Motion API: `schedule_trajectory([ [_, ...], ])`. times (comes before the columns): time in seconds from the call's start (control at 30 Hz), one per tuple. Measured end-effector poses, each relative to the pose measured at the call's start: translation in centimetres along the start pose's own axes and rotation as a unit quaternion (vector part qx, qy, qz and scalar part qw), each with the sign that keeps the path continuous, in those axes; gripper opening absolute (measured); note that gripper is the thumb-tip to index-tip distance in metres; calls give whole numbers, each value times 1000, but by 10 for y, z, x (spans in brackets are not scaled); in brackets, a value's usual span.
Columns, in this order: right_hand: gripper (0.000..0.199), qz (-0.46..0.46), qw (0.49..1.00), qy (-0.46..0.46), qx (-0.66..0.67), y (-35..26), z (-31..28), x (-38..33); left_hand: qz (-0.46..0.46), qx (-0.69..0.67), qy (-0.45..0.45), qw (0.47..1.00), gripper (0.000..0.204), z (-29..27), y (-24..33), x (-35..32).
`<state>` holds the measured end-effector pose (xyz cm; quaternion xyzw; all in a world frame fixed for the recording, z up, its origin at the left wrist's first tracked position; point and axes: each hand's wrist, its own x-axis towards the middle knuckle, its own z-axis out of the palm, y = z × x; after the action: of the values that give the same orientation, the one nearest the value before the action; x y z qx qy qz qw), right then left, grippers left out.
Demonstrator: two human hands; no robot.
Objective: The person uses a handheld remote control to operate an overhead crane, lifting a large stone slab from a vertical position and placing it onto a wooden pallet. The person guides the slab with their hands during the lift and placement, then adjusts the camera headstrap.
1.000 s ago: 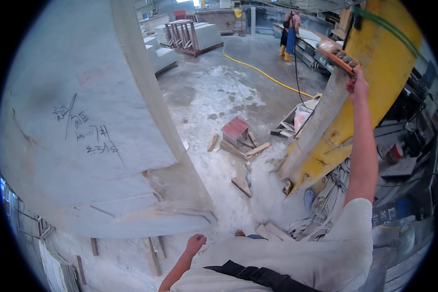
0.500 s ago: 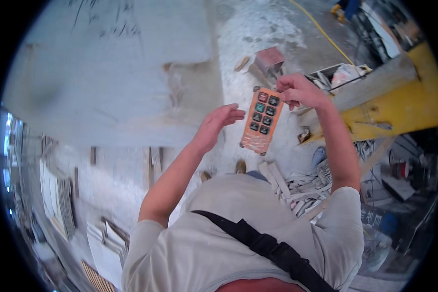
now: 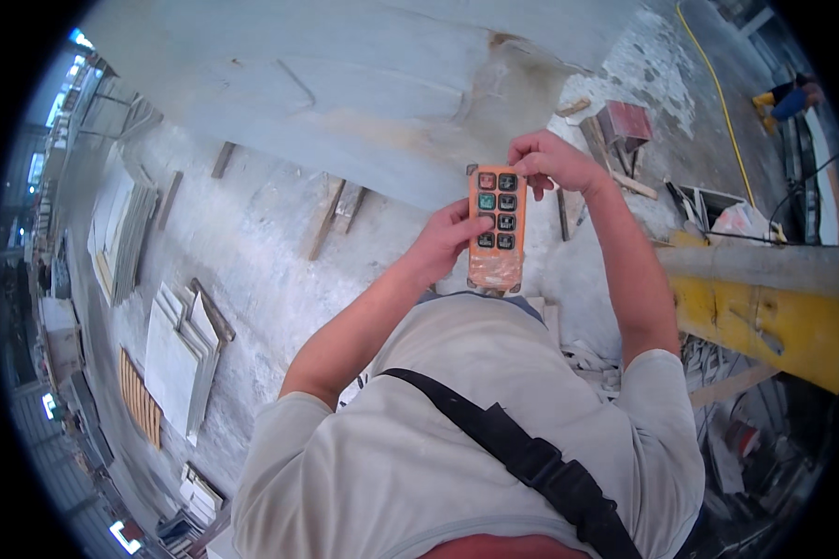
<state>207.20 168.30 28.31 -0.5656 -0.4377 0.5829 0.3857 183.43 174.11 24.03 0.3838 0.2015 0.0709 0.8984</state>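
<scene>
orange casing, faced with two columns of mostly dark buttons (image 3: 506,202), marks the remote control (image 3: 497,212) held in front of a person's torso, near the middle of the view. its long axis runs almost straight out from the body: the end with the red button (image 3: 487,180) points away, toward a large pale slab (image 3: 391,74), while the end under clear film (image 3: 496,268) points back at the light grey shirt (image 3: 457,401). the button face is turned up to the camera. the left hand (image 3: 446,244) grips the left long edge, thumb laid across the face, other fingers mostly hidden. the right hand (image 3: 557,166) is narrow, thumb and fingers pinching the far right corner. a black strap (image 3: 531,466) crosses the shirt. beyond, a reddish box (image 3: 626,123) stands beside wood pieces, well apart from the remote control. a yellow beam (image 3: 764,321) lies to the right, stacked pale panels (image 3: 182,359) to the left. at upper right, a co-worker (image 3: 790,102) in yellow boots is near a yellow hose (image 3: 722,93).
</scene>
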Motion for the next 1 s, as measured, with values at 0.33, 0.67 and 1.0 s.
schedule_trajectory([
  [0.33,46,-4,975,111,195,117,58,41,16,80,178,981,43,-49,-42,-25],
  [0.67,41,32,905,11,424,106,175,49,40,53,245,967,44,-77,-19,-44],
  [1.0,37,43,908,22,416,101,174,55,34,15,297,954,43,-86,-29,-33],
])
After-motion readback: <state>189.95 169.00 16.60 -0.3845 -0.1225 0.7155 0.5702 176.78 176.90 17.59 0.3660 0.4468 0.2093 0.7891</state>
